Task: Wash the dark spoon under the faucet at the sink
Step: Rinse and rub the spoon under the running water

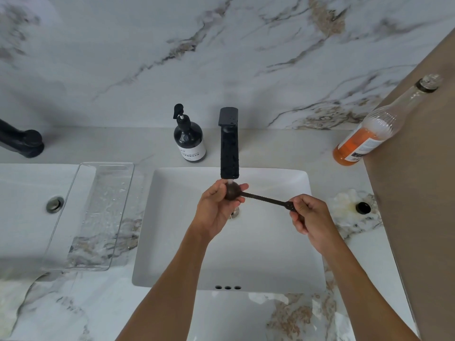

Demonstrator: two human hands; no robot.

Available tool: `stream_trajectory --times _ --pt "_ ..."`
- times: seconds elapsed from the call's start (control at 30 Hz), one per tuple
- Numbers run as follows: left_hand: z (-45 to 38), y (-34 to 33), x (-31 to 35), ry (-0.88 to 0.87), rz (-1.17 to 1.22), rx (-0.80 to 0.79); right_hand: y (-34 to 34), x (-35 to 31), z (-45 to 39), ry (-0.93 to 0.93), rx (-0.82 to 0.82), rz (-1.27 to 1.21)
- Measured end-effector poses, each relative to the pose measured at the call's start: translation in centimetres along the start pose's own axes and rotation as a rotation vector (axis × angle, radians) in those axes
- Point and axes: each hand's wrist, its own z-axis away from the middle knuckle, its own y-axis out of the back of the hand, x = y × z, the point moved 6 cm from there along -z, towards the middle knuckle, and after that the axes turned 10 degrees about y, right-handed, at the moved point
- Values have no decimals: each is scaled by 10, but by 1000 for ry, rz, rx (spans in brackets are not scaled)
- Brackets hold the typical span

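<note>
The dark spoon (267, 200) lies level over the white sink (172, 242), its round bowl right under the spout of the black faucet (229, 146), where water runs onto it. My left hand (216, 211) cups the bowl, thumb and fingers wrapped around it. My right hand (311, 219) pinches the far end of the ridged handle. The drain is partly hidden behind my left hand.
A black soap pump bottle (189, 139) stands left of the faucet. A clear wet tray (91, 215) lies on the counter between this sink and a second basin (24, 193) at the left. An orange-filled glass bottle (369, 134) leans at the right by a brown panel (418, 193).
</note>
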Motion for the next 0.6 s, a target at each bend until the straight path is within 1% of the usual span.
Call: stream_trajectory --times 0.07,0.17,0.23,0.33,0.4,0.5,0.6 --pt "-1 1 -3 1 -59 30 0 0 0 -12 7 15" --pt "-3 1 -2 -46 -151 84 -2 -2 -2 2 -20 19" --pt "-3 1 0 -47 -84 69 -3 -2 -3 9 -27 13" --pt "-1 5 0 20 132 23 -1 -3 -5 16 -4 -21" --pt "0 5 -1 51 201 -27 1 -3 -7 11 13 -83" --pt "3 1 -1 71 195 -61 2 -2 -6 33 15 -177" --pt "3 0 -2 62 102 -1 3 -3 -4 76 40 -167"
